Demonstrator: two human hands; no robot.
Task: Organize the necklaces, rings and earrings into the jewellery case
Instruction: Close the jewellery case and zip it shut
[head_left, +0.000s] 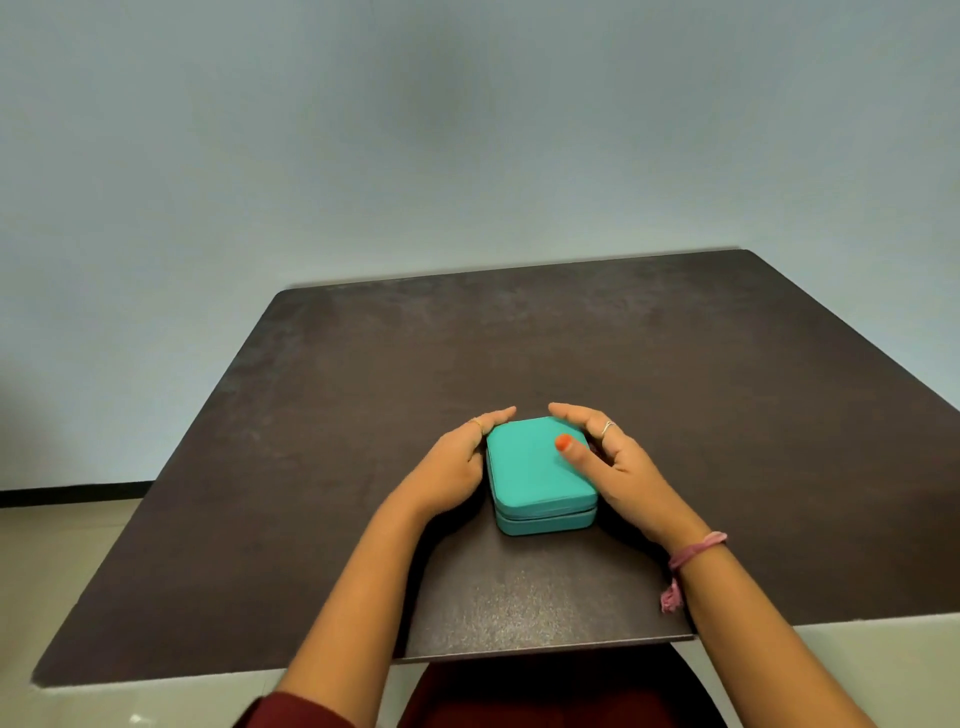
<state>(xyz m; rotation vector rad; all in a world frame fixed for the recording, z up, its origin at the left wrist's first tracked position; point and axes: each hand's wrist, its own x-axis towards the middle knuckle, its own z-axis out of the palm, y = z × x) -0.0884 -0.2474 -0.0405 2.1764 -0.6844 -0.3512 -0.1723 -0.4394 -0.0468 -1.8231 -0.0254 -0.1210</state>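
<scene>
A small teal jewellery case (535, 478) lies closed on the dark brown table (519, 338), near the front edge. My left hand (457, 462) rests against its left side, fingers curled round the far left corner. My right hand (613, 457) cups the right side, its thumb with an orange nail lying on the lid and its fingers round the far right corner. Both hands wear a ring. No loose necklaces, rings or earrings are in sight.
A pink thread band (691, 556) circles my right wrist. A pale wall (467, 130) rises behind the table, and light floor (62, 545) shows to the left.
</scene>
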